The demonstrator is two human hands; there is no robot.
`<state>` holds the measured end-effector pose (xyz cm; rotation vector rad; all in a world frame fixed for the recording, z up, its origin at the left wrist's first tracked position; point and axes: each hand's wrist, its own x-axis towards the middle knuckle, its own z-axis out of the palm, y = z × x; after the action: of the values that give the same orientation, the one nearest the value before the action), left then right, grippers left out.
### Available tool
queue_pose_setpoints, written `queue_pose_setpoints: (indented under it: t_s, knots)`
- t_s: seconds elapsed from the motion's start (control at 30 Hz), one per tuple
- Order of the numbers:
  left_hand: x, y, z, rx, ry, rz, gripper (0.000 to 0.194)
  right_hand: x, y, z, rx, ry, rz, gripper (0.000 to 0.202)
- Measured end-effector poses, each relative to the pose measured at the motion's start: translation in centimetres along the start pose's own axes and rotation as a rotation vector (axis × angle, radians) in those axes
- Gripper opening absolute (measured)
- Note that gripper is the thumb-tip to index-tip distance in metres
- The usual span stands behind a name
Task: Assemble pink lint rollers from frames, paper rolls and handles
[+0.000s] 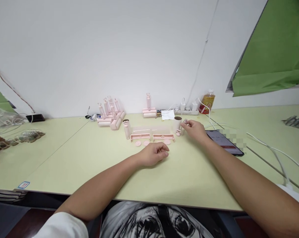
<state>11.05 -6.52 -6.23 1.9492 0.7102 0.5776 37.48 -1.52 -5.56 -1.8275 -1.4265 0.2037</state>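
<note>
My left hand rests on the table with its fingers curled loosely inward and nothing visible in them. Just beyond it lie pink discs and two pink roller frames, with clear covers behind them. My right hand pinches a small clear, pinkish handle, partly hidden by the fingers. Beside that stand a white paper roll with a brown core and a pink loop-ended piece. Another upright roll with a pink handle stands left of the frames.
Several assembled pink lint rollers stand back left, another near the wall. A power strip, white paper and bottle sit behind. A phone and white cables lie right; bagged items lie left.
</note>
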Motion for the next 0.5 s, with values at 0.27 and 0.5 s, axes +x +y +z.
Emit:
queue_pose_setpoints:
  t_s: [0.27, 0.5]
  knots:
    - [0.02, 0.11, 0.0, 0.074, -0.035, 0.004, 0.02, -0.27, -0.25, 0.19, -0.033, -0.064, 0.008, 0.037]
    - [0.02, 0.06, 0.05, 0.134, -0.037, -0.004, 0.02, -0.25, -0.7, -0.39, -0.019, 0.007, 0.026, 0.048]
